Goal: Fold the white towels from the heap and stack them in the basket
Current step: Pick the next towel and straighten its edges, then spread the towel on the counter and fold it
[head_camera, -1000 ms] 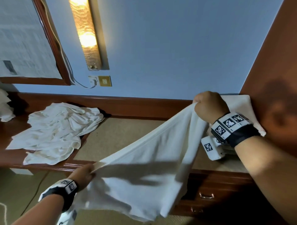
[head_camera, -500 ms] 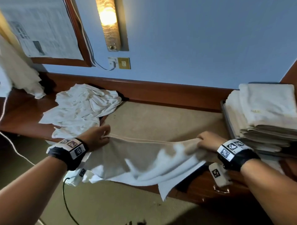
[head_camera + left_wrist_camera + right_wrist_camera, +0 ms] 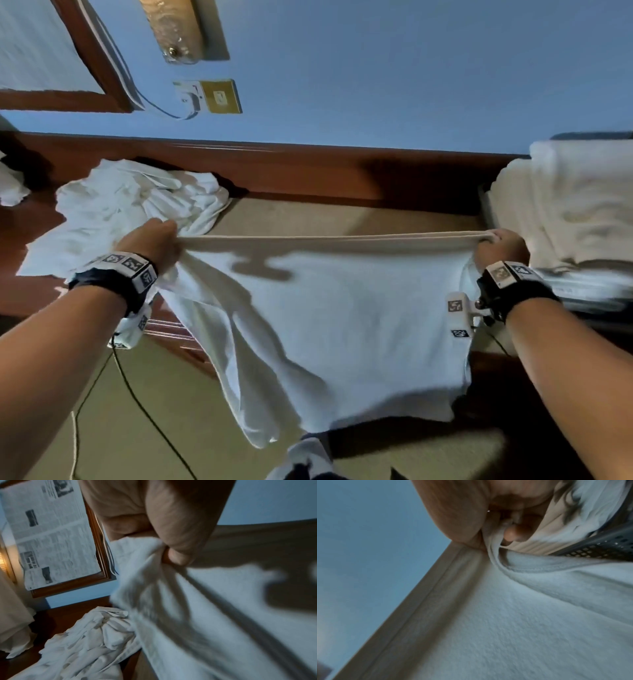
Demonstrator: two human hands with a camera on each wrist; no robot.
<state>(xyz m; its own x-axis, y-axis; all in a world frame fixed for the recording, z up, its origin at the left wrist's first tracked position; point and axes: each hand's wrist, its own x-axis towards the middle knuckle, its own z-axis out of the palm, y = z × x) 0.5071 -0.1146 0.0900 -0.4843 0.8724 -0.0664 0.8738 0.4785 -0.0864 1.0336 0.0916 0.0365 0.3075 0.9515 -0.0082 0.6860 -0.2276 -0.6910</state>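
While the head view shows the left hand (image 3: pixel 156 241) and right hand (image 3: pixel 500 247) each pinching a top corner, the white towel (image 3: pixel 335 325) hangs taut between heap (image 3: pixel 130 205) and basket (image 3: pixel 484 202). Left wrist view: fingers (image 3: pixel 178 555) bunch cloth. Right wrist view: fingertips (image 3: pixel 510 534) clamp the hem.

Two hands, left hand (image 3: pixel 156 240) and right hand (image 3: pixel 500 247), hold one stretched white towel (image 3: pixel 335 322). One crumpled heap (image 3: pixel 130 209), one stack of folded towels (image 3: pixel 568 212), one dark basket (image 3: pixel 606 543), one wall lamp (image 3: pixel 178 31).
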